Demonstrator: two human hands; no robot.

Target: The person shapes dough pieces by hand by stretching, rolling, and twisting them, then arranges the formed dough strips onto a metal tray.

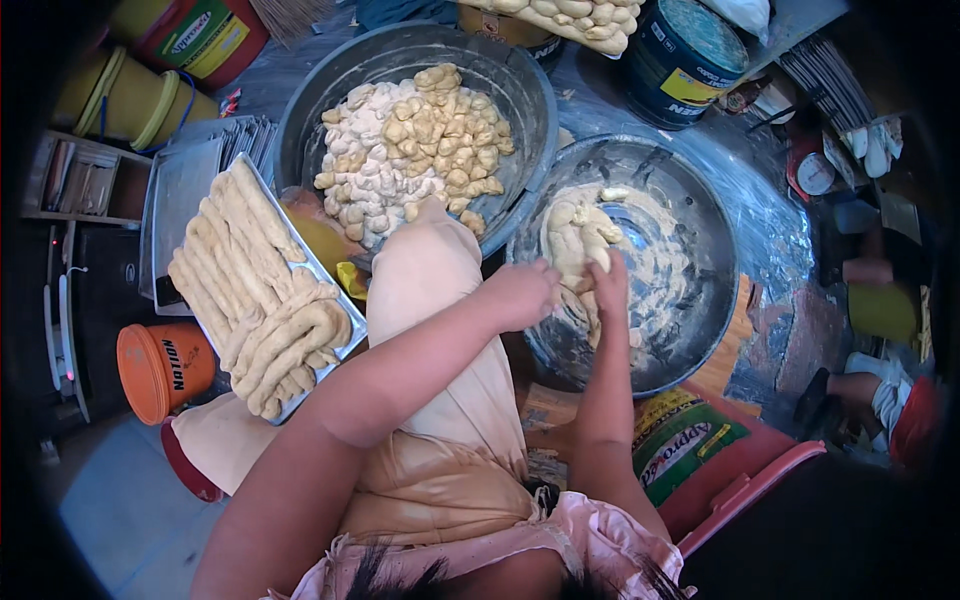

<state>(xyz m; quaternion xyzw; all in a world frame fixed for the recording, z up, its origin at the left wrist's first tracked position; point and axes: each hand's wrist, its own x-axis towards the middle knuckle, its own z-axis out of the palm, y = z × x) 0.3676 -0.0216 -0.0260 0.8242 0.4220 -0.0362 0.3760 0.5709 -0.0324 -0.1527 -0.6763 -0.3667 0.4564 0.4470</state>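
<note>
My right hand (pixel 608 285) grips a piece of pale, floured dough (pixel 585 240) inside the wide dark basin (pixel 700 320) on the right, which has flour spread over its bottom. At that basin's left side, my left hand (pixel 530 295) has its fingers loosely bent and a little apart, beside the dough and holding nothing that I can see. To the upper left, another dark tub (pixel 305 120) holds a heap of small dough pieces (pixel 440 140), some whiter with flour. A metal tray (pixel 350 335) of long dough ropes (pixel 240 270) lies left of my leg.
An orange bucket (pixel 150 375) stands at left, near stacked trays (pixel 165 220). More buckets sit upper left (pixel 205 40) and top right (pixel 680 70), with a dough-covered tray (pixel 560 20) between. A red container (pixel 730 500) is at lower right. Someone's leg (pixel 855 400) shows at far right.
</note>
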